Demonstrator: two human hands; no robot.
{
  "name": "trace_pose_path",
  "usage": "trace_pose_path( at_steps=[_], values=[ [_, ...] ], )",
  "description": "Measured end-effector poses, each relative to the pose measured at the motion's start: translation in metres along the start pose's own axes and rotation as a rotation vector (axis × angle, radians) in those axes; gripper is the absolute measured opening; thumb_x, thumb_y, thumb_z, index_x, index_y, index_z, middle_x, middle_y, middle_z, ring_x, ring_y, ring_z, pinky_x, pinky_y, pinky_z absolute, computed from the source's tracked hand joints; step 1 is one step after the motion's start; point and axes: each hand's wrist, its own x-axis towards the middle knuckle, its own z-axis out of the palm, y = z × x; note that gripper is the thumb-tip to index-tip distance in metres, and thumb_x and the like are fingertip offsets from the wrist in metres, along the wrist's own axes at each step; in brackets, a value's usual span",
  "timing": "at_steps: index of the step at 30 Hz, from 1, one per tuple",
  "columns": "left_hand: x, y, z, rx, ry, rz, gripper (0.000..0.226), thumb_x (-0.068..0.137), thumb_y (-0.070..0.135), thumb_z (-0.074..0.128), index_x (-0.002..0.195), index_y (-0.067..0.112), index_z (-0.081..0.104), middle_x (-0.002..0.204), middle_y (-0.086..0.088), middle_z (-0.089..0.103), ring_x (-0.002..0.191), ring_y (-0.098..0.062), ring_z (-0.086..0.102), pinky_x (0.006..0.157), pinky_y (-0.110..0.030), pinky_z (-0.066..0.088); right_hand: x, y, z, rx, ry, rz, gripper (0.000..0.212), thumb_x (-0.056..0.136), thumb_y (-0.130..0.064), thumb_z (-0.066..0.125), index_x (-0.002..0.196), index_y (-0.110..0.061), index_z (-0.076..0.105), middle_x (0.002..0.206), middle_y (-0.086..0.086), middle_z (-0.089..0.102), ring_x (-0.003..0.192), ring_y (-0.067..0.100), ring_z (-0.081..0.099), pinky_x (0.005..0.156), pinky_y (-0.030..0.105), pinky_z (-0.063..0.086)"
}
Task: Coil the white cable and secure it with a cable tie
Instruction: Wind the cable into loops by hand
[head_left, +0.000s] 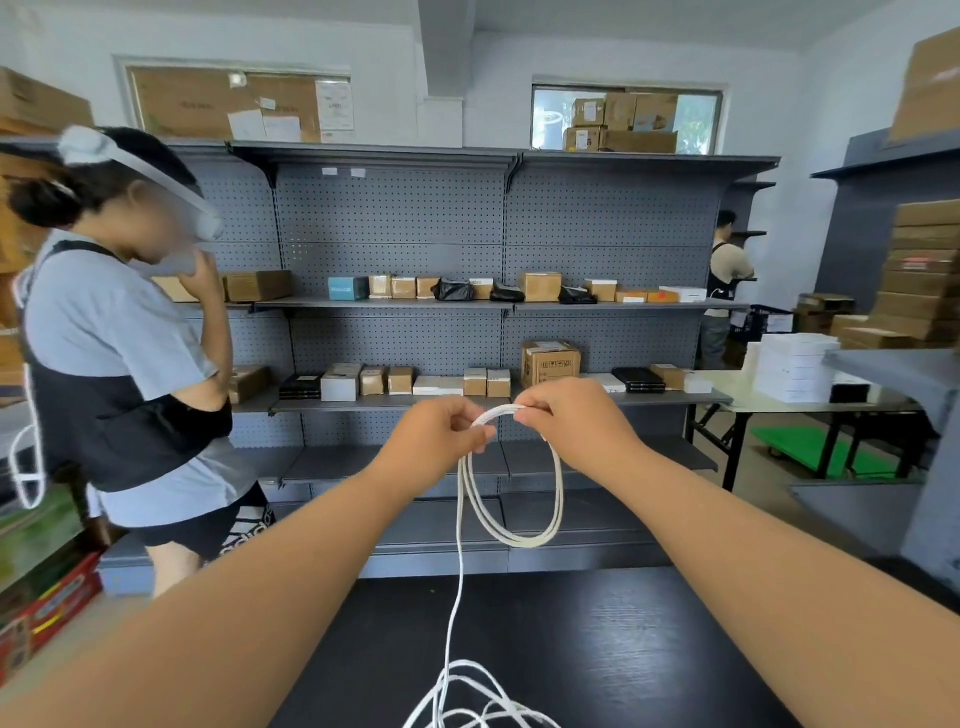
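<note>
Both hands, left hand (441, 434) and right hand (571, 421), pinched the white cable (511, 535) at the coil's top. It looked light and limp. Holding where the loops gather seemed best.

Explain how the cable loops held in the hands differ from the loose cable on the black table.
The held loops form neat, near-even rings; the loose cable lies in irregular curls. The held loops hang in the air, pinched at the top by the left hand and the right hand; the loose cable rests on the black table, untouched. Both belong to one white cable, joined by a hanging strand.
</note>
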Motion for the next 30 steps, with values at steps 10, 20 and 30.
trace_pose_path(
  at_steps=[10, 20, 30],
  values=[
    [-0.027, -0.029, 0.033, -0.487, 0.030, -0.241, 0.007, 0.084, 0.011, 0.067, 0.090, 0.014, 0.065, 0.078, -0.004, 0.070, 0.082, -0.017, 0.066, 0.092, -0.038, 0.052, -0.002, 0.008, -0.012, 0.452, 0.255, 0.206, 0.016, 0.089, -0.016, 0.059, 0.092, -0.010, 0.074, 0.076, 0.006, 0.063, 0.066, 0.014, 0.049, 0.070, 0.030, 0.044],
    [-0.019, -0.017, 0.010, -0.429, 0.132, -0.218, 0.012, 0.081, 0.001, 0.068, 0.073, 0.011, 0.067, 0.062, -0.003, 0.066, 0.063, -0.018, 0.062, 0.074, -0.035, 0.056, -0.014, 0.029, 0.002, 0.881, 0.306, 0.472, 0.013, 0.090, -0.011, 0.057, 0.090, -0.014, 0.070, 0.088, 0.009, 0.067, 0.087, 0.020, 0.059, 0.089, 0.040, 0.054],
    [0.009, 0.023, -0.039, 0.532, 0.034, 0.068, 0.014, 0.084, 0.020, 0.068, 0.091, 0.010, 0.074, 0.081, -0.005, 0.070, 0.067, -0.012, 0.056, 0.066, -0.017, 0.040, -0.017, 0.029, 0.014, 0.464, -0.010, 0.383, 0.029, 0.087, -0.024, 0.062, 0.115, -0.016, 0.059, 0.114, 0.000, 0.064, 0.104, 0.017, 0.059, 0.089, 0.033, 0.048]
  ],
)
